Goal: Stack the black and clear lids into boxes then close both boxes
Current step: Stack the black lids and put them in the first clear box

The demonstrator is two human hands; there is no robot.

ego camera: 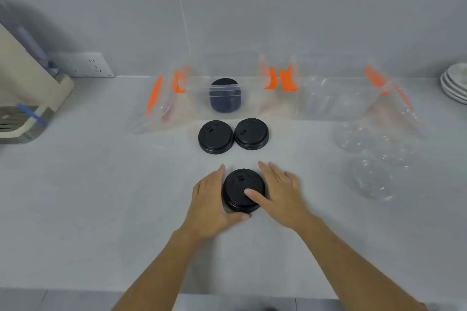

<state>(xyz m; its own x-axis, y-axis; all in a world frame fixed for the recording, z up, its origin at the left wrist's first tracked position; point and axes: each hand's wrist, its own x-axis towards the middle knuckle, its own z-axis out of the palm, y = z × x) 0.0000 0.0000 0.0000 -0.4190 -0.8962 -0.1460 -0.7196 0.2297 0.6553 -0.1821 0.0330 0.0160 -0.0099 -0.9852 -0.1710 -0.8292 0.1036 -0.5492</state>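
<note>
A stack of black lids [238,188] rests on the counter between my hands. My left hand [211,206] cups its left and near side, thumb under the front rim. My right hand [280,193] is on its right side, with the thumb pressing on top. Two more black lid stacks [215,137] [251,134] sit side by side further back. Behind them a clear box [202,98] with orange latches stands open and holds a stack of black lids [225,94]. A second clear box [333,98] is open at the right. Several clear lids [371,177] lie in front of it.
The boxes' clear covers with orange clips [154,98] [401,101] lean beside them. A beige rack [27,98] stands at the far left, by a wall socket [83,64]. White plates [454,83] are stacked at the far right. The counter's front edge [227,293] is near my forearms.
</note>
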